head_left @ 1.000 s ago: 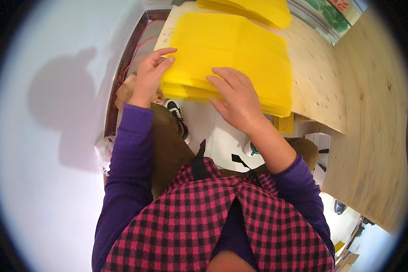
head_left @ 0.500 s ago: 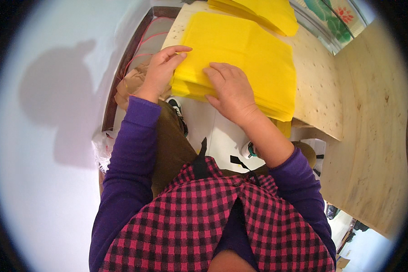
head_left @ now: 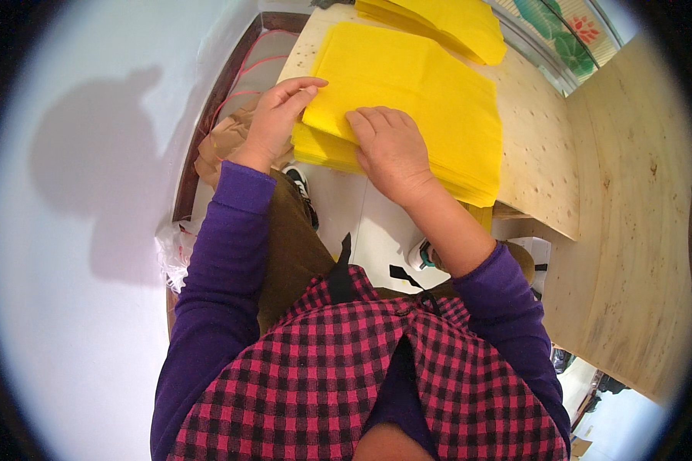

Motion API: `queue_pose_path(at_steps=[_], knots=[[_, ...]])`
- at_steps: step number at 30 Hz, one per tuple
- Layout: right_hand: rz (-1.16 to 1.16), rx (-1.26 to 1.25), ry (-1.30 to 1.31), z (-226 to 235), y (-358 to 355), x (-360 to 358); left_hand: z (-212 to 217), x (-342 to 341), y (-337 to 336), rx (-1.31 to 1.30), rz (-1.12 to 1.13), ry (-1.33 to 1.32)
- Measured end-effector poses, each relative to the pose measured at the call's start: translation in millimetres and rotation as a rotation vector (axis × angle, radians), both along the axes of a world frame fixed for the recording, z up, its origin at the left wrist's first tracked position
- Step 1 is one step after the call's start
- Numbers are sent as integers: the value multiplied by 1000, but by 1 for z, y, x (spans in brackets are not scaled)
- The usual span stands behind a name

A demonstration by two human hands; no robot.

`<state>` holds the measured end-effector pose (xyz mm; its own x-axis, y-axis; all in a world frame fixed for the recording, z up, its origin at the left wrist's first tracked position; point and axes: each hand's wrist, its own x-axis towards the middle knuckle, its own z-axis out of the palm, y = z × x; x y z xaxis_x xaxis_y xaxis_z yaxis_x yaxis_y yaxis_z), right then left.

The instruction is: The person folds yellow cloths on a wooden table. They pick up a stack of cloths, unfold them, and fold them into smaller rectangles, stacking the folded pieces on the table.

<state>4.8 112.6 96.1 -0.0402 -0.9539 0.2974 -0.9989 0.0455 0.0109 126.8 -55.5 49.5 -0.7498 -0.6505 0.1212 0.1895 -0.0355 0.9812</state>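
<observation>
The left hand [head_left: 273, 123] sits at the left edge of a stack of yellow sheets [head_left: 423, 100], its fingers curled loosely and the fingertips touching the side of the top sheet; whether it actually pinches that sheet cannot be told from here. The right hand [head_left: 392, 154] lies palm down on top of the stack near its front edge, fingers stretched out flat and close together, pressing on the paper and gripping nothing. The stack rests on a pale wooden table [head_left: 538, 154] dotted with small holes, and its near edge hangs a little over the table's front (the layered edges of many sheets show there). A second pile of yellow sheets [head_left: 454, 19] lies farther back on the same table, just beyond the first. A broad plywood board [head_left: 630, 230] stands to the right. Below the left hand, beside the table, crumpled brown paper [head_left: 223, 146] lies on the floor, and a white plastic bag [head_left: 175, 247] sits nearer the person's purple sleeve [head_left: 223, 261].
</observation>
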Motion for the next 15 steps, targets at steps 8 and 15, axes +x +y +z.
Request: queue_pose_path(at_steps=[8,15], knots=[[0,-19,-22,-3,1,3,4,2,1,-8,-3,35],[-12,-78,-32,-6,-2,10,1,2,-1,-13,8,73]])
